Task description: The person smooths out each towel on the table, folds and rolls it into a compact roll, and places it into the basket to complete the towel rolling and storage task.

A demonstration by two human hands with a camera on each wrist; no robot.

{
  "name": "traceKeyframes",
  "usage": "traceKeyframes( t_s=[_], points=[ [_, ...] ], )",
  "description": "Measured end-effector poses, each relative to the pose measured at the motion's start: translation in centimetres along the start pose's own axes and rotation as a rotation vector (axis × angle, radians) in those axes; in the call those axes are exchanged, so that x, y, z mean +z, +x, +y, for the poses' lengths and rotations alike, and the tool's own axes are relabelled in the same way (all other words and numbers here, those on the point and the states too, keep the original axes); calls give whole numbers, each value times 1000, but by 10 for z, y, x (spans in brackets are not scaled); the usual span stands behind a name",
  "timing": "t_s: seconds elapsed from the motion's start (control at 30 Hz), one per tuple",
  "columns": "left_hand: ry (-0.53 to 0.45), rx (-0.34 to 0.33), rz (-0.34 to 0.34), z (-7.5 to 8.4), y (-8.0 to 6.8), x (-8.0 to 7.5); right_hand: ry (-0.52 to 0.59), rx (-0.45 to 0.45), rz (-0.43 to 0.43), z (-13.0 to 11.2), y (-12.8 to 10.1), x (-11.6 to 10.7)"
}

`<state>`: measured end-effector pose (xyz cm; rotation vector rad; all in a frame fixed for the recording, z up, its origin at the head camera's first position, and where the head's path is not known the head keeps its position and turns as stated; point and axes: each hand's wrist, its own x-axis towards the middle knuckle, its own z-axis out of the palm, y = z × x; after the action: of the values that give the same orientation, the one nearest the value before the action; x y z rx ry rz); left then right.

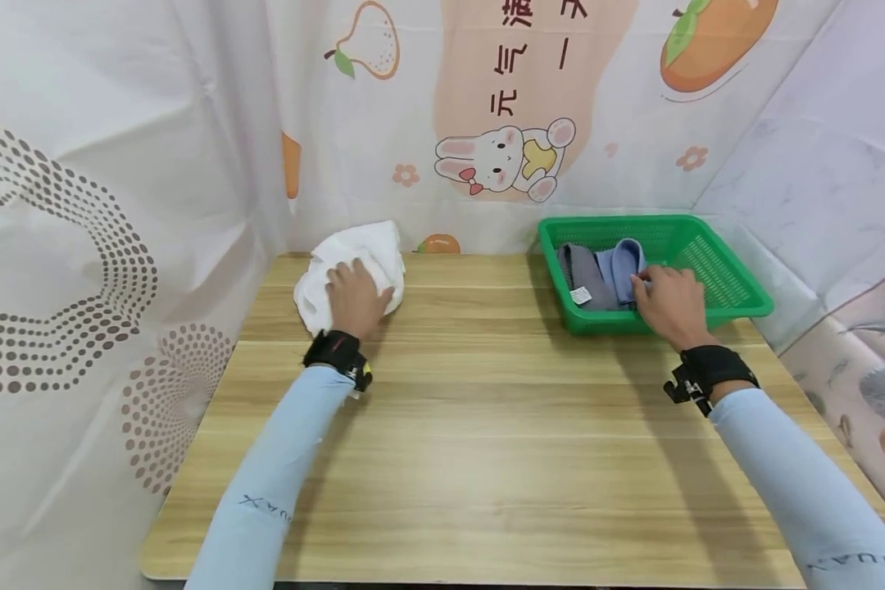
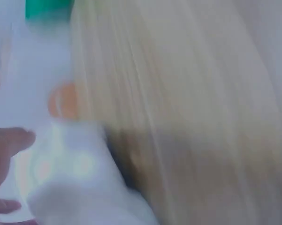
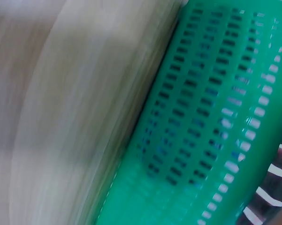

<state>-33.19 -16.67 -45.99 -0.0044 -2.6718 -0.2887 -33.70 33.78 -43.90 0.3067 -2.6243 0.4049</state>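
A crumpled white cloth lies at the table's far left, and my left hand rests on it with fingers spread. The left wrist view is blurred, with the white cloth beside part of the left hand. At the far right, my right hand reaches over the near rim of a green basket. Its thumb and fingers pinch the edge of a folded blue cloth inside. A folded grey cloth with a white label lies left of the blue one. The right wrist view mostly shows the basket's slotted wall.
The wooden table runs between both arms. A printed curtain hangs behind its far edge, a white dotted curtain on the left, and patterned sheeting on the right. In the right wrist view, dark white-striped material shows beyond the basket.
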Motion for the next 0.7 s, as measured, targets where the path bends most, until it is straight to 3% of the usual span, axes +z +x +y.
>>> traceKeyframes(
  t_s=[0.07, 0.1, 0.17, 0.23, 0.33, 0.4, 0.5, 0.6, 0.63, 0.7],
  points=[
    [-84, -83, -75, -19, -2, -2, 28, -36, 70, -9, 2, 0],
    [-124, -88, -106, -25, -4, 0, 47, -53, 105, -15, 3, 0],
    [-227, -64, -147, -32, -7, 2, 84, -119, 178, -29, 6, 4],
    [-320, -7, -172, -30, -11, 1, 127, -202, 214, -48, 8, 9],
    [-406, 147, -198, -10, -24, -6, 180, -325, 150, -87, 6, 18],
    [-428, 274, -258, 10, -39, -17, 180, -413, 38, -119, 3, 22],
    [-393, 527, -342, 38, -64, -35, 89, -616, -120, -165, -2, 30],
    [-326, 763, -389, 52, -85, -49, -15, -870, -207, -198, -6, 35],
    [-317, 805, -398, 53, -91, -51, -27, -935, -222, -205, -7, 36],
    [-335, 800, -434, 48, -100, -49, 2, -995, -248, -210, -8, 36]
  ],
)
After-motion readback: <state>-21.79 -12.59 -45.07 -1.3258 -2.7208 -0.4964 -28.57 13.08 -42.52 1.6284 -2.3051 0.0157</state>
